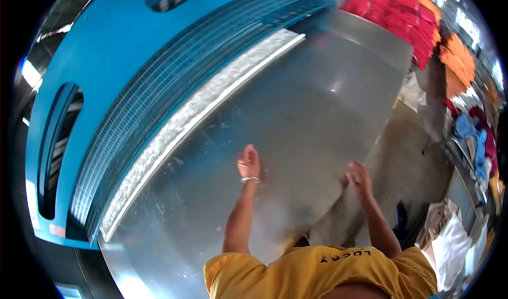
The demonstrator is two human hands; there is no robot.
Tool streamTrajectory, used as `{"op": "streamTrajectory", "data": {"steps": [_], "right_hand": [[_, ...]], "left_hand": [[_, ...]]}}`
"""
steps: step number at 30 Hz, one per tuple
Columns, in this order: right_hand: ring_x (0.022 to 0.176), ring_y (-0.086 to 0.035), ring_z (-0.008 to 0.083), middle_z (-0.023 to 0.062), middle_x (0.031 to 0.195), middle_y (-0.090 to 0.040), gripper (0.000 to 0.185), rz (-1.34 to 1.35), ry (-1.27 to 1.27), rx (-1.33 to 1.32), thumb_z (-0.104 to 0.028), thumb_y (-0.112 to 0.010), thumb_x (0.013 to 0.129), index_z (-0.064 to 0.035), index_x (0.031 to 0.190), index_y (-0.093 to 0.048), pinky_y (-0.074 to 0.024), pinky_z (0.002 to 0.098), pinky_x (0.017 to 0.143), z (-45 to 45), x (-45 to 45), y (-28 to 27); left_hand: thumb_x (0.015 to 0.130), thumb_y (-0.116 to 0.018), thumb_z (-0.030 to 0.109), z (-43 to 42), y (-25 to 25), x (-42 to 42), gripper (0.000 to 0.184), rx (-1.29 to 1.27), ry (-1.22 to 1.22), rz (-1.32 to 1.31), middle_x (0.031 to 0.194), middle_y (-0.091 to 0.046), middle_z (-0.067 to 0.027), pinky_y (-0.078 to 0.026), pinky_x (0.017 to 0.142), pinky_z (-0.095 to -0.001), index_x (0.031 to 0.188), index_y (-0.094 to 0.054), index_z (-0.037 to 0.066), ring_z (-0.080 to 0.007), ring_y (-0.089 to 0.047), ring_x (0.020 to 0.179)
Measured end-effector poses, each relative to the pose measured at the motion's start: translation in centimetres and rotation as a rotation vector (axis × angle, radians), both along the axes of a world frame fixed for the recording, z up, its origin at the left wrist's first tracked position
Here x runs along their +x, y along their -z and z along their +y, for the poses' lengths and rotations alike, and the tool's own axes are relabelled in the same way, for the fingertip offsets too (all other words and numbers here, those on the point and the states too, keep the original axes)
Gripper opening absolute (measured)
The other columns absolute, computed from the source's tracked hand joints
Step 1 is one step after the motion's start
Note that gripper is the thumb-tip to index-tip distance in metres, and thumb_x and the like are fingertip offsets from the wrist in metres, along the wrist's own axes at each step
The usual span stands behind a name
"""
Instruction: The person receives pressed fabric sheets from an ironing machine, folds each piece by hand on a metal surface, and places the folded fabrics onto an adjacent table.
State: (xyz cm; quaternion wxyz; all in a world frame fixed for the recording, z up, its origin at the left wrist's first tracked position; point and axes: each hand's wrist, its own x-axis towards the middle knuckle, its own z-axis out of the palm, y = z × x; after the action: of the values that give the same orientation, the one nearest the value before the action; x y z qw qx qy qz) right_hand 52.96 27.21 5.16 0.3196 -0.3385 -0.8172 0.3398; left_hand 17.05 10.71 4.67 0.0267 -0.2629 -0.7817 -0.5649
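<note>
My left hand, with a bracelet at its wrist, is over the shiny metal table and holds nothing. Its fingers look stretched out, though slightly smeared by motion. Near the table's right edge is my right hand, also bare of any object, its fingers extended. I cannot tell whether either hand touches the metal. Beyond the left hand, a large blue machine with a mesh guard runs along the table's far side. A pale, mottled strip lies between the guard and the tabletop.
Stacks of red cloth and orange cloth stand at the upper right. Blue garments hang farther right. White cloth is piled at the lower right. A white piece lies beyond the table's right edge.
</note>
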Motion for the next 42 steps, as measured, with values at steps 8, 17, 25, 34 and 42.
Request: {"op": "streamTrajectory", "data": {"steps": [8,17,25,34,42], "right_hand": [[0.116,-0.039,0.0284,0.0107,0.122,-0.043,0.035,-0.265,-0.346,0.401,-0.018,-0.063,0.077,-0.0064,0.108,-0.051,-0.0335,0.0434,0.090,-7.0,-22.5,-2.4],[0.107,-0.045,0.0265,0.0062,0.115,-0.047,0.030,-0.217,-0.324,0.401,-0.010,-0.061,0.077,-0.0114,0.105,-0.051,-0.0342,0.0412,0.083,-7.3,-24.2,-3.3],[0.098,-0.054,0.0238,0.0081,0.104,-0.057,0.020,0.073,-0.200,-0.012,-0.020,-0.058,0.083,-0.0048,0.097,-0.056,-0.0420,0.0396,0.081,-5.2,-22.8,-0.7],[0.092,-0.055,0.0143,0.0048,0.104,-0.056,0.041,0.595,-0.006,-1.327,-0.036,-0.058,0.083,-0.0110,0.115,-0.049,-0.0479,0.0316,0.075,9.1,-21.8,4.7],[0.101,-0.050,0.0218,0.0128,0.111,-0.052,0.039,0.747,0.049,-0.837,-0.027,-0.050,0.086,-0.0026,0.117,-0.047,-0.0423,0.0382,0.084,39.6,-4.3,-1.9]], "left_hand": [[0.074,-0.057,0.017,-13.0,-0.2,-26.4,0.036,-0.806,-0.430,0.474,0.109,-0.055,-0.0091,-0.041,0.086,-0.0393,0.111,-0.055,0.016,-0.0272,-0.046,0.108],[0.074,-0.054,0.009,-10.9,0.2,-28.3,0.005,-0.686,-0.420,0.349,0.079,-0.056,-0.0111,-0.046,0.062,-0.0424,0.075,-0.059,0.009,-0.0305,-0.055,0.074],[0.076,-0.056,0.012,-20.6,0.0,2.6,0.013,-0.479,0.160,0.370,0.075,-0.060,-0.0099,-0.045,0.059,-0.0353,0.087,-0.061,0.006,-0.0277,-0.055,0.065],[0.078,-0.048,0.009,-38.4,-0.1,5.5,0.017,-0.719,-0.737,0.014,0.084,-0.059,-0.0167,-0.045,0.070,-0.0384,0.086,-0.062,0.002,-0.0346,-0.054,0.075],[0.063,-0.059,0.003,-19.3,-0.9,15.2,0.029,-0.704,-0.115,0.281,0.092,-0.061,-0.0046,-0.044,0.079,-0.0376,0.089,-0.066,0.015,-0.0238,-0.055,0.091]]}}
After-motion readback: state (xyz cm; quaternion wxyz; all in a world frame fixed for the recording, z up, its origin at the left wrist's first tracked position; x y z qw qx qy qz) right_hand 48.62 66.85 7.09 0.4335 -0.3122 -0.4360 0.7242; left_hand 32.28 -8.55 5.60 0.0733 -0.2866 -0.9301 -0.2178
